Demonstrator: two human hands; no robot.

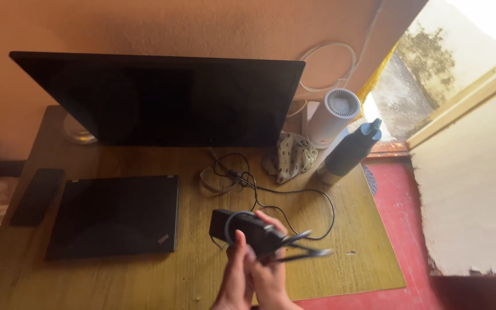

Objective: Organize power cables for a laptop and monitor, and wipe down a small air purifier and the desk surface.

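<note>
1. Both hands are low in the frame, just right of centre, and both are closed around the same thing: a black power adapter brick [247,229]. The left hand [235,274] wraps it from below, the right hand [271,270] pinches the end where the cable leaves.
2. The brick is lifted off the tabletop [328,252], not resting on it. Its black cable [294,198] trails up toward the middle of the frame in loose loops, and a couple of strands stick out blurred to the right of the hands.
3. My read is this is the cable-gathering stage: some cord looks bunched at the brick, most of it is still sprawled out. Pulling in the rest would need one hand steady on the brick and the other free to feed slack.
4. Left of the hands sits a closed black laptop [115,215] with a small red mark at its corner; a dark phone [37,196] lies at far left.
5. Upper half: big dark monitor [162,100]. To its right, a white cylindrical fan [333,117], a dark bottle [351,150], a spotted cloth [293,156].
6. No readable labels or packages that I can make out.
</note>
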